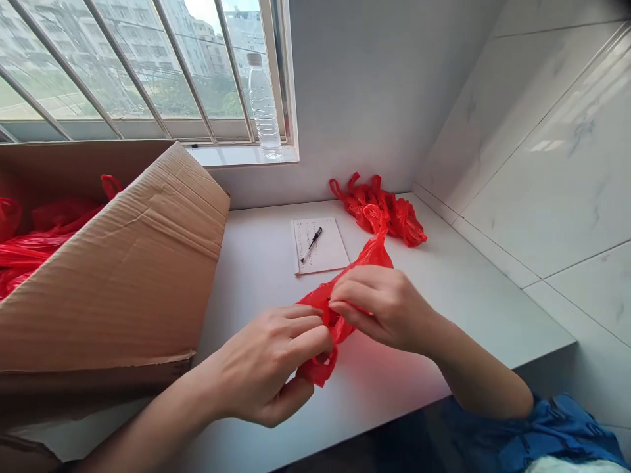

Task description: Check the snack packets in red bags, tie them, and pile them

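Between my two hands, above the white table, stretches a thin red plastic bag (367, 253). My left hand (276, 364) is closed on its near end, where a handle loop hangs below the fingers. With the fingertips pinched, my right hand (379, 305) grips the bag a little farther along. The bag's far end reaches a crumpled heap of red plastic bags (399, 217) at the back of the table; I cannot tell whether it is joined to them or only touching. Some of the fingertips are hidden in the folds.
A big open cardboard box (142, 269) full of red bags stands at the left. On the white table (444, 289) lies a notepad (330, 253) with a pen (311, 244) across it. A clear water bottle (265, 108) stands on the windowsill. Tiled wall bounds the right side.
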Tool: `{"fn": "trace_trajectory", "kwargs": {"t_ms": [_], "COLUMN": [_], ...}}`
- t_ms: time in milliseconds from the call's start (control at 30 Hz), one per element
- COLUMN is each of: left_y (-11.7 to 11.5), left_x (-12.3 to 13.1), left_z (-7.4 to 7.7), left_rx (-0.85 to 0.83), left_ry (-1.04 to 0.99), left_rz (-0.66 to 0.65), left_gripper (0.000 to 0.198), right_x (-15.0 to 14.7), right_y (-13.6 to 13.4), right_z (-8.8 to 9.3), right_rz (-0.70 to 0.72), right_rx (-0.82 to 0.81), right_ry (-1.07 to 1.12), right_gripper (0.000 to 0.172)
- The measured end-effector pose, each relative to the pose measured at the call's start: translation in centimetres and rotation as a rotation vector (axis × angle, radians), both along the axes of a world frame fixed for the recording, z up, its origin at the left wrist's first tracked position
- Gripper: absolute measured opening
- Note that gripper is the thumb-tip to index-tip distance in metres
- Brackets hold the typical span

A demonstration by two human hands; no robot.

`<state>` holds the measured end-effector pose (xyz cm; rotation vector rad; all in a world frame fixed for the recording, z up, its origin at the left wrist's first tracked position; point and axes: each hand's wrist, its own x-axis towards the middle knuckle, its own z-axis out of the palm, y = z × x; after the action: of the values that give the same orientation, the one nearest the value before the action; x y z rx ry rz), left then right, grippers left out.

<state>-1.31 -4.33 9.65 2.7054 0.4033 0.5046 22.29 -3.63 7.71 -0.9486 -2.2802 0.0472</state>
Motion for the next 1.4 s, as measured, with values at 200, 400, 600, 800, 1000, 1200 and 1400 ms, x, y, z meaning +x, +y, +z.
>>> {"fn": "trace_trajectory", "kwargs": {"t_ms": [200,400,600,800,1000,1200,1400], "left_y": [0.3,1.9,2.3,2.5,3.0,3.8,3.7], "left_x": [0.6,1.3,2.7,3.4,2.6,1.1,1.7], "left_z": [-2.7,-5.6,-6.5,-8.0,-7.7,-7.5,-6.9], "left_rx": [0.026,0.069,0.271,0.195,0.067,0.094,0.267], "left_ry": [0.237,0.522,0.313,0.391,0.74,0.634,0.385], "left_rz": [0.34,0.572,0.383,0.29,0.654,0.804,0.556], "left_gripper": [0.036,0.049,0.037,0.045,0.056,0.096,0.04], "right_x": [0.7,3.0,2.1,0.1,2.5,2.7,2.0], "right_y": [2.3,1.8,1.9,2.5,2.3,2.2,2.1], "right_z": [-3.1,-3.5,-3.3,-6.1,-6.7,-7.1,-5.9], "right_rz": [-0.341,-0.427,-0.455,-0.21,-0.428,-0.325,-0.274], "right_rx": [-0.385,-0.514,-0.137,-0.138,-0.267,-0.237,-0.144], "right_ry": [-0.454,-0.562,-0.34,-0.399,-0.569,-0.507,-0.421], "right_gripper": [0.048,0.056,0.023,0.018,0.049,0.097,0.053]}}
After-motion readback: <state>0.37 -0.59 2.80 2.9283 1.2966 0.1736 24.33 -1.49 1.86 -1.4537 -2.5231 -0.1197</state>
